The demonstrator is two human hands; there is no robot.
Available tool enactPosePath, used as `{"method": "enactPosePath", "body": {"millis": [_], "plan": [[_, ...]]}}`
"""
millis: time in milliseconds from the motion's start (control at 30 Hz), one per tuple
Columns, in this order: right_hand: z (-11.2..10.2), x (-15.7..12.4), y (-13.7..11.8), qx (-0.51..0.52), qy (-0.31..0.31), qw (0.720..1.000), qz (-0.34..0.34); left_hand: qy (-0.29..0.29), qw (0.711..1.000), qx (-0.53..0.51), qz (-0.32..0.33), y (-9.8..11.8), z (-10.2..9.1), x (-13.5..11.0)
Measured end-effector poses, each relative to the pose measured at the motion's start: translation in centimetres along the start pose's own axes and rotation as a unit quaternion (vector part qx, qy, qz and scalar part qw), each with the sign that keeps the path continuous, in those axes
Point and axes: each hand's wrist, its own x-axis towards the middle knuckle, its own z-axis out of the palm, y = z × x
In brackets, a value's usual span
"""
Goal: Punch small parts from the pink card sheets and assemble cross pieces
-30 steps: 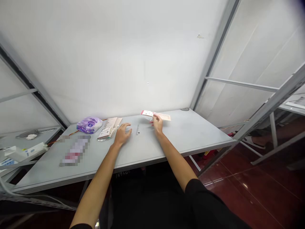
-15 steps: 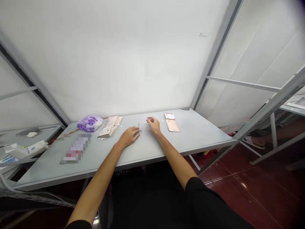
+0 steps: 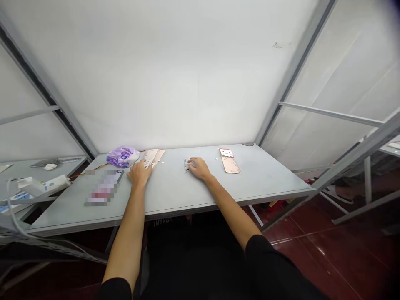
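Observation:
My left hand point(image 3: 139, 173) lies over the tan paper sheets point(image 3: 151, 157) at the back of the grey table point(image 3: 168, 196), and it hides the small packet that was lying there. The purple plastic pouch point(image 3: 123, 156) sits just beyond that hand, to the left. My right hand point(image 3: 198, 168) rests on the table with its fingertips at the right side of a small metal ruler point(image 3: 186, 166). To the right of that hand lies a tan card with a red-and-white top point(image 3: 230, 161), untouched.
A pixelated flat object point(image 3: 103, 187) lies at the table's left. Grey metal frame posts point(image 3: 300, 71) rise at both back corners. A lower shelf point(image 3: 40, 166) with a white power strip point(image 3: 43, 185) and cables stands left. Red tiled floor point(image 3: 312, 246) shows right, with a person's foot point(image 3: 339, 193) beyond.
The tan card went from my right hand's grip onto the table. My left hand moved left from the ruler onto the papers, and my right hand moved to the ruler.

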Motion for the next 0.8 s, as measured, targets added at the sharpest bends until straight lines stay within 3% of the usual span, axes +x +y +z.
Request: {"method": "enactPosePath", "body": {"millis": [167,267,533,633,800], "plan": [[-0.1,0.0,-0.1,0.038,0.042,0.998,-0.005,0.081,0.991,-0.092,0.052,1.0,-0.2,-0.2],[-0.2,-0.1,-0.5,0.052,0.056,0.997,-0.018,0.098,0.979,-0.143,0.103,2.0,0.3,-0.4],[-0.2,-0.4,-1.7,0.132,0.021,0.990,-0.054,-0.009,0.935,-0.217,0.281,5.5,2.8,-2.8],[-0.1,-0.5,-1.7,0.142,0.024,0.988,-0.062,-0.052,0.929,-0.215,0.296,5.9,2.8,-3.3],[-0.2,-0.4,-1.6,0.133,0.016,0.989,-0.058,-0.105,0.939,-0.210,0.253,5.4,3.2,-3.1]]}}
